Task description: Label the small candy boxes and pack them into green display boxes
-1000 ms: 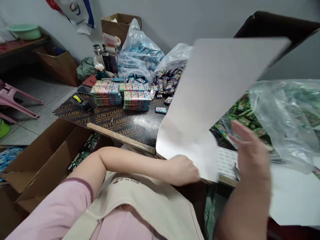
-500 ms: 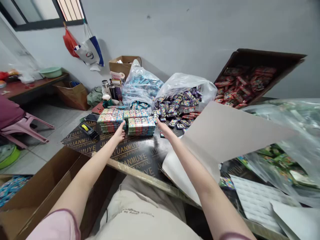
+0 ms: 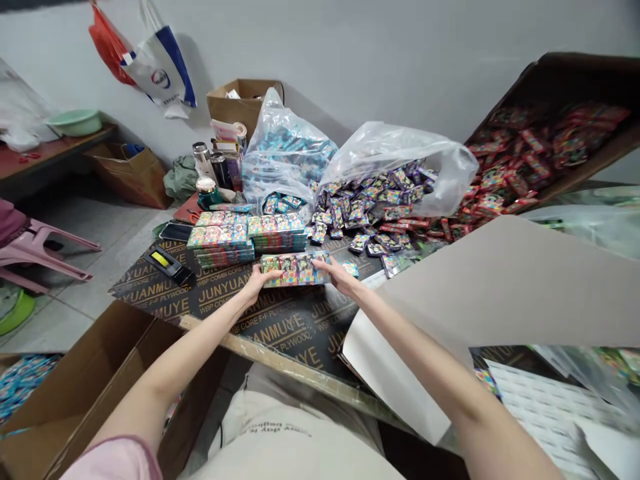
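The left grip (image 3: pixel 260 277) and right grip (image 3: pixel 341 275) clasp opposite ends of the printed-packet stack (image 3: pixel 296 270), its long axis running crosswise between them.

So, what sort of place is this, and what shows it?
Probably a small packing workshop: loose purple packets spill from a plastic bag, stacks of packs stand on the plywood tabletop, and an open cardboard box sits by its near edge.

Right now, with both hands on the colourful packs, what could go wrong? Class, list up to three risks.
The packs might slip or spread, as the left hand and right hand hold them near the ends. The left hand could nudge the stack close by. The right forearm might brush the large bent sheet beside it.
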The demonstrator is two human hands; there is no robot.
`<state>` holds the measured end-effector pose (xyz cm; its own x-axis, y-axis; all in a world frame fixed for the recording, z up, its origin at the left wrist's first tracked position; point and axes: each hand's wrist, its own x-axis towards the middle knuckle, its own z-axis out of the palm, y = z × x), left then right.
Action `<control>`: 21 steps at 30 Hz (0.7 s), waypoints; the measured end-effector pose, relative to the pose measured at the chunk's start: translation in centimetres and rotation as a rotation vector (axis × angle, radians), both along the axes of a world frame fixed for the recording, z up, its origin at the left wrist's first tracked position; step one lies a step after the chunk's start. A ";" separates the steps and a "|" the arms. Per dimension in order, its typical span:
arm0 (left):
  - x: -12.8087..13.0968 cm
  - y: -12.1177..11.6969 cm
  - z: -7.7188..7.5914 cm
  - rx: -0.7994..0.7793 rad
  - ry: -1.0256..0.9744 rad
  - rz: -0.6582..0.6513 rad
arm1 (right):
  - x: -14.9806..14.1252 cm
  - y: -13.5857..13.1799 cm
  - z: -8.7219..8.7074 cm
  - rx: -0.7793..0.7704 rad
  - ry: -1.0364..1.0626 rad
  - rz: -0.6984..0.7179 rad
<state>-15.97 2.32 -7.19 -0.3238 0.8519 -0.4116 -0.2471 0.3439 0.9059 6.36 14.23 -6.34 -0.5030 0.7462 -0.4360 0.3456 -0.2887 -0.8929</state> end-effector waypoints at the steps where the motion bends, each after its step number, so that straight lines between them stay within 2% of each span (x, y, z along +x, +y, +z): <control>1: 0.0 -0.9 -0.5 0.051 0.032 -0.020 | 1.0 -0.9 -0.1 0.086 0.033 0.042; 3: -0.2 -2.6 -1.6 0.166 0.165 -0.114 | 2.8 -2.3 0.1 0.297 0.034 0.187; 6: -0.8 -4.3 -3.0 0.285 0.442 -0.304 | 3.9 -3.4 1.6 0.591 -0.161 0.426; 8: -1.2 -4.8 -3.7 0.311 0.584 -0.398 | 3.2 -3.8 2.9 0.770 -0.321 0.538; 10: -1.2 -4.9 -4.2 0.306 0.688 -0.469 | 1.7 -4.3 3.8 0.886 -0.438 0.663; 13: -0.7 -4.7 -5.1 0.296 0.783 -0.572 | -0.8 -6.0 3.7 0.979 -0.532 0.815; 15: -0.3 -4.5 -5.4 0.306 0.806 -0.606 | -2.1 -7.5 3.3 1.055 -0.594 0.804; 17: -0.4 -4.4 -4.9 0.318 0.787 -0.593 | -2.9 -8.7 3.1 1.099 -0.652 0.735; 19: -1.0 -4.2 -3.3 0.355 0.731 -0.551 | -3.1 -9.5 3.7 1.085 -0.654 0.662; 21: -1.8 -3.9 -0.7 0.449 0.646 -0.523 | -2.1 -9.9 5.2 1.055 -0.571 0.553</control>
<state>-17.77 -1.54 -7.90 0.0936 0.9889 0.1156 0.4365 -0.1451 0.8880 4.25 4.38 -1.09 -0.7897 0.6128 -0.0270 0.5928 0.7511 -0.2907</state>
